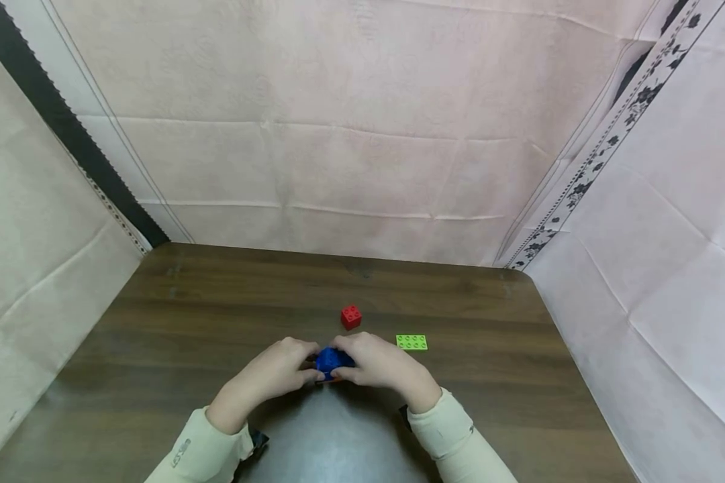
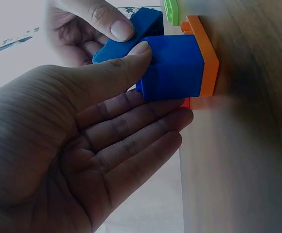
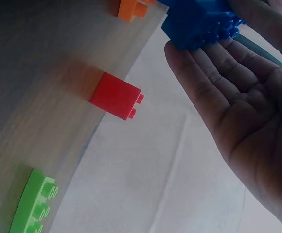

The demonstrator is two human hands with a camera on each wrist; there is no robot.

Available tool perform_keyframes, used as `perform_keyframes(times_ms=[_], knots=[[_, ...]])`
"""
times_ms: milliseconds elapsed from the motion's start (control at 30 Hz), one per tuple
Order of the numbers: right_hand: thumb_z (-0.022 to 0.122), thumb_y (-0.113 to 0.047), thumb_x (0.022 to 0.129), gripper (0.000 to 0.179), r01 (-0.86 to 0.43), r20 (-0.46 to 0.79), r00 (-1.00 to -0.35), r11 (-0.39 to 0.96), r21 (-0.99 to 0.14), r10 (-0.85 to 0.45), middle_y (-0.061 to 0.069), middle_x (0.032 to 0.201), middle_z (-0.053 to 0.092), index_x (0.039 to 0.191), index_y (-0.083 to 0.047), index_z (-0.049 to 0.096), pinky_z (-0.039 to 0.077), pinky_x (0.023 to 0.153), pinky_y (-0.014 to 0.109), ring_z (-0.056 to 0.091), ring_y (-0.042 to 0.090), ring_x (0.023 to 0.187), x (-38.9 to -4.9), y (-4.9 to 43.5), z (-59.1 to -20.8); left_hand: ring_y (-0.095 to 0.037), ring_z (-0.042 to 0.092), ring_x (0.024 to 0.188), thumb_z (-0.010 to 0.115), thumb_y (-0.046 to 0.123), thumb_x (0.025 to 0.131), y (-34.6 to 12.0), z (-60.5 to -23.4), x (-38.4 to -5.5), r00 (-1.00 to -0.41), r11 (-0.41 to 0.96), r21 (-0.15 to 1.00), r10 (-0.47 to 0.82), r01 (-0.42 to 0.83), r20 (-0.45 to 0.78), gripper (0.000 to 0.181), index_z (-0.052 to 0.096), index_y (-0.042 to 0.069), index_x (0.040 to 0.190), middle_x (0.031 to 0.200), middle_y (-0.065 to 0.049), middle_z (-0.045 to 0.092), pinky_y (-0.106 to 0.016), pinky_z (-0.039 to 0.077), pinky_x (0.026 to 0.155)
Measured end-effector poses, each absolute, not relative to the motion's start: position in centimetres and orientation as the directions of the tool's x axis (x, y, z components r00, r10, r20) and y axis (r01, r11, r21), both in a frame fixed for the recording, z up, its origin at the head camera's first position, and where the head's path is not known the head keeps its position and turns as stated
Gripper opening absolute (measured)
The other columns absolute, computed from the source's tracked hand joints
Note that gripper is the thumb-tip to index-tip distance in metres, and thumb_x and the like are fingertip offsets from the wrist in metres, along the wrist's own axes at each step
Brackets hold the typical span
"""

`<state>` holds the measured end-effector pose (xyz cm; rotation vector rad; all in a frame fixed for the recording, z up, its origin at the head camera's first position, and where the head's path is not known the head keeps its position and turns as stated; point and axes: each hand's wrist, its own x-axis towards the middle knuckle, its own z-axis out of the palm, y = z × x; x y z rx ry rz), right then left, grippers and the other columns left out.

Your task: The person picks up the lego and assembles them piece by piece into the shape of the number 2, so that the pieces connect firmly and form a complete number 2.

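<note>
A person worked plastic bricks on a wooden table [image 1: 217,288]; the left hand [image 1: 278,367] pinched a blue brick [image 2: 176,68] between thumb and fingers, its outer fingers extended past it; that brick stood upright on an orange base piece [image 2: 208,63], just beyond the left fingertips and on the table side of the grip; the right hand [image 1: 383,365], opposite, pinched a second blue brick [image 2: 147,24], which leaned at a tilt against the top of the first, close to the left thumb; whether any of its studs had caught could not be told.

By all appearances the build was partway along; the lower blue brick looked seated on the orange base, while the tilted one seemed not yet pressed square; a red brick [image 1: 351,316] stood apart, just beyond the right hand's fingertips; a lime-green brick [image 1: 412,342] lay flat, to the right of that hand's knuckles; both were untouched and unjoined, and, if meant for the same stack, remained to be added.
</note>
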<state>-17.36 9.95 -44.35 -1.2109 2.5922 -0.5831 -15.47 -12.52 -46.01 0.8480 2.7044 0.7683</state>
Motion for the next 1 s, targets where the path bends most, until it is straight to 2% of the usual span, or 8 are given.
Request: perform_keyframes(times_ms=[133, 300, 400, 567, 800, 1000], knots=[[0.072, -0.029, 0.095, 0.027, -0.700, -0.017, -0.635, 0.584, -0.412, -0.773, -0.008, 0.092, 0.064, 0.114, -0.013, 0.063, 0.047, 0.064, 0.017, 0.056, 0.003, 0.071, -17.2, 9.8, -44.4, -0.004, 0.055, 0.066, 0.075, 0.026, 0.093, -12.5, -46.0, -15.5, -0.819, 0.705, 0.538, 0.573, 0.463, -0.045, 0.012, 0.066, 0.020, 0.096, 0.082, 0.010, 0.064, -0.027, 0.047, 0.061], [0.069, -0.026, 0.097, 0.035, -0.717, 0.001, -0.628, 0.578, -0.389, -0.778, -0.005, 0.108, 0.068, 0.128, -0.011, 0.062, 0.048, 0.074, 0.017, 0.057, 0.000, 0.083, -17.1, 9.7, -44.7, -0.005, 0.054, 0.064, 0.076, 0.025, 0.091, -12.5, -46.0, -15.6, -0.820, 0.704, 0.542, 0.570, 0.459, -0.045, 0.013, 0.066, 0.018, 0.095, 0.079, 0.008, 0.063, -0.028, 0.047, 0.060], [0.069, -0.025, 0.098, 0.036, -0.719, 0.003, -0.626, 0.576, -0.389, -0.779, -0.004, 0.111, 0.068, 0.130, -0.010, 0.062, 0.048, 0.075, 0.017, 0.057, 0.000, 0.084, -17.1, 9.6, -44.8, -0.004, 0.054, 0.065, 0.076, 0.026, 0.091, -12.5, -46.1, -15.6, -0.823, 0.705, 0.541, 0.567, 0.458, -0.042, 0.013, 0.066, 0.018, 0.095, 0.079, 0.008, 0.063, -0.027, 0.047, 0.061], [0.069, -0.024, 0.097, 0.030, -0.725, -0.006, -0.622, 0.578, -0.376, -0.783, -0.005, 0.107, 0.068, 0.124, -0.011, 0.064, 0.048, 0.072, 0.016, 0.057, 0.001, 0.080, -17.1, 9.4, -44.5, -0.006, 0.053, 0.064, 0.077, 0.024, 0.091, -12.4, -46.1, -15.6, -0.829, 0.709, 0.547, 0.558, 0.446, -0.047, 0.013, 0.065, 0.018, 0.093, 0.077, 0.009, 0.062, -0.028, 0.046, 0.060], [0.071, -0.022, 0.096, 0.014, -0.734, -0.028, -0.622, 0.595, -0.326, -0.782, -0.011, 0.089, 0.062, 0.107, -0.015, 0.066, 0.044, 0.065, 0.017, 0.052, 0.003, 0.071, -17.0, 8.8, -43.9, -0.008, 0.052, 0.063, 0.076, 0.023, 0.092, -12.4, -46.2, -15.7, -0.830, 0.712, 0.550, 0.555, 0.437, -0.058, 0.013, 0.063, 0.018, 0.091, 0.076, 0.008, 0.061, -0.028, 0.044, 0.059], [0.072, -0.018, 0.095, 0.009, -0.734, -0.051, -0.633, 0.619, -0.281, -0.773, -0.013, 0.082, 0.059, 0.100, -0.017, 0.064, 0.043, 0.062, 0.018, 0.050, 0.004, 0.067, -16.9, 8.3, -43.6, -0.008, 0.052, 0.063, 0.075, 0.021, 0.092, -12.4, -46.3, -15.7, -0.833, 0.711, 0.555, 0.551, 0.431, -0.059, 0.013, 0.063, 0.018, 0.091, 0.076, 0.007, 0.061, -0.028, 0.044, 0.058]])
